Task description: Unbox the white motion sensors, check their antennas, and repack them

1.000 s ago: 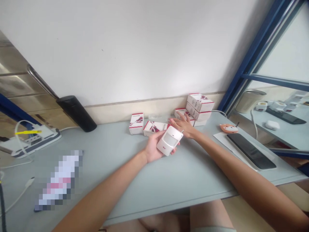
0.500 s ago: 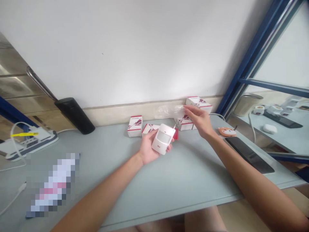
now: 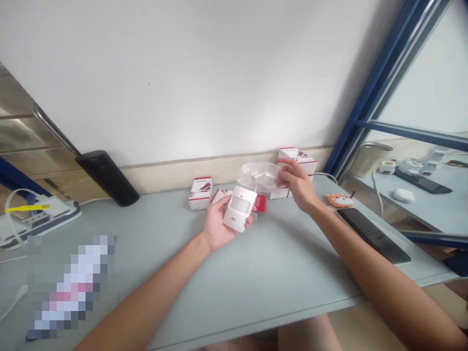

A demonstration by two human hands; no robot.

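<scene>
Above the surface (image 3: pixel 234 287), the left hand (image 3: pixel 216 230) is wrapped around a white device (image 3: pixel 239 208), its front tilted up, while the right hand (image 3: pixel 300 185) pinches a clear plastic bag (image 3: pixel 259 174) just beyond it. Handling likely goes best with a steady left grip and the thin film lifted by its edge, clear of the slender antenna (image 3: pixel 256 188). The right hand, down beside the stacked boxes (image 3: pixel 299 154) a second ago, is now raised with the bag.
</scene>
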